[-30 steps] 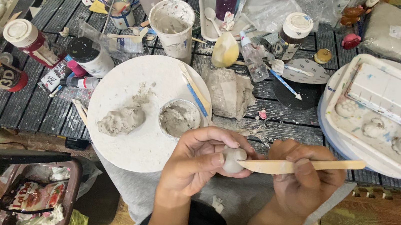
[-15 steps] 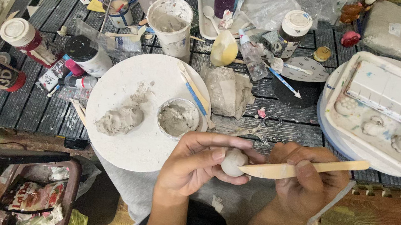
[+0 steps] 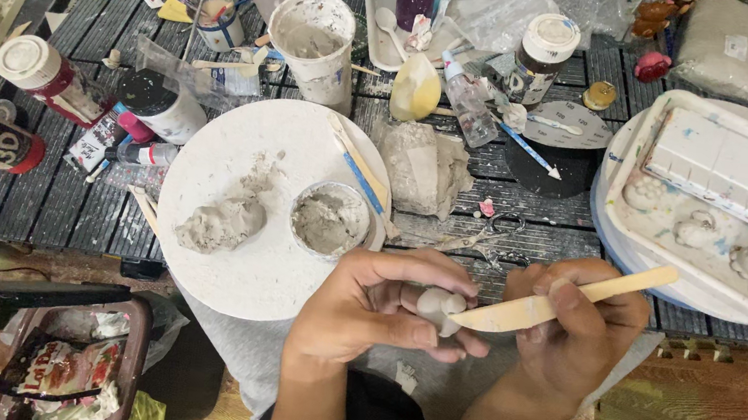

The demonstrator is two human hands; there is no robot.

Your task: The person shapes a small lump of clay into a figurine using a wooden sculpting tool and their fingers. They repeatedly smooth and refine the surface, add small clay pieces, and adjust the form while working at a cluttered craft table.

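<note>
My left hand [image 3: 372,308] pinches the clay ball [image 3: 435,303] steady above my lap, just below the plate [image 3: 241,143], while my right hand [image 3: 581,332] grips the stick [image 3: 561,300], its blade touching the ball for shaping.

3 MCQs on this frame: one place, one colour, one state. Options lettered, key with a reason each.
1. Where is the small bowl of grey paste?
A. on the round white board
B. on the floor
C. in the right-hand tray

2. What colour is the clay lump on the board?
A. red
B. grey
C. green

3. What does the right hand hold?
A. scissors
B. nothing
C. a wooden modelling tool

Key: 1 A, it sits by the board's right edge. 2 B, it is grey. 3 C, the tool has its tip on the small pale piece in the left hand.
</note>
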